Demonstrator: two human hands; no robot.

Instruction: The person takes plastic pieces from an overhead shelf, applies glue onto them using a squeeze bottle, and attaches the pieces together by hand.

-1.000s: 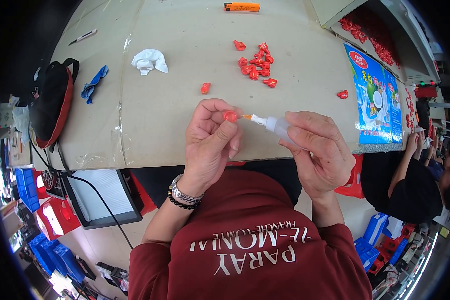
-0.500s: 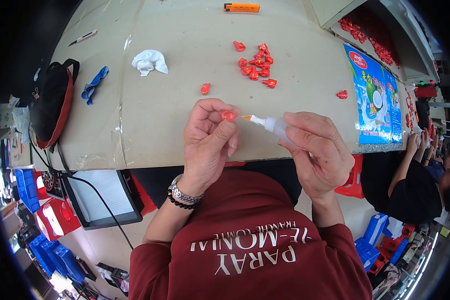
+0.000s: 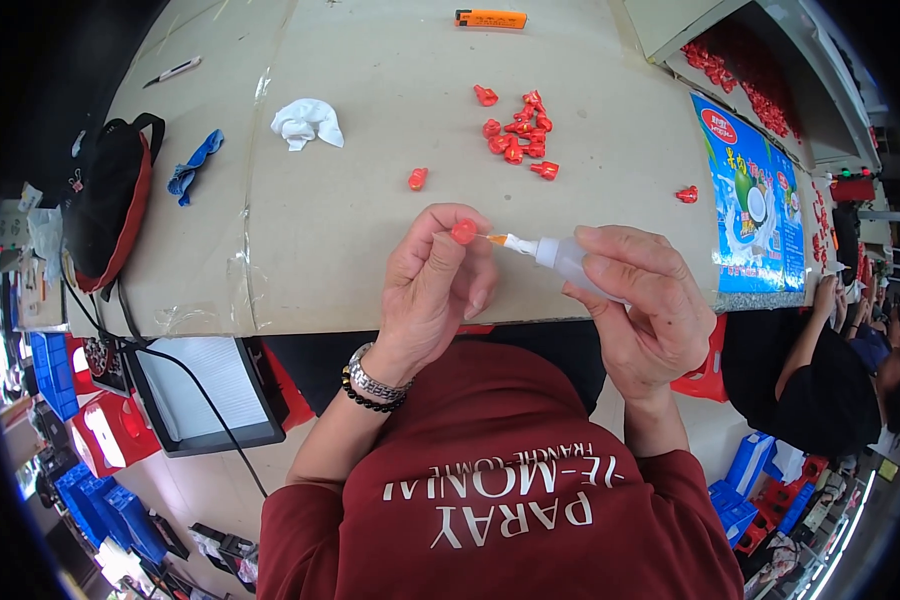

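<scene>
Between the thumb and fingers of my left hand (image 3: 432,275) is a small red plastic piece (image 3: 464,231), its round face turned up. My right hand (image 3: 652,300) grips a translucent squeeze bottle (image 3: 576,264) with a white neck and a thin amber tip (image 3: 497,240). That tip points left and sits right beside the red piece; whether they touch, I cannot tell. Beyond my hands lies a loose pile of similar red pieces (image 3: 520,130). One single red piece (image 3: 418,179) rests nearer my left hand, and another (image 3: 687,194) lies off to the right.
On the table are a crumpled white tissue (image 3: 308,123), a blue cloth strip (image 3: 195,168), a craft knife (image 3: 173,71), an orange lighter (image 3: 491,19) and a black-and-red bag (image 3: 115,205). A blue printed sheet (image 3: 750,200) covers the right side, beside a bin of red pieces (image 3: 740,80). Another person (image 3: 815,360) sits at right.
My left hand has turned the red piece slightly, so its face shows differently. The bottle stays beside it in my right hand. The whole view has shifted a little.
</scene>
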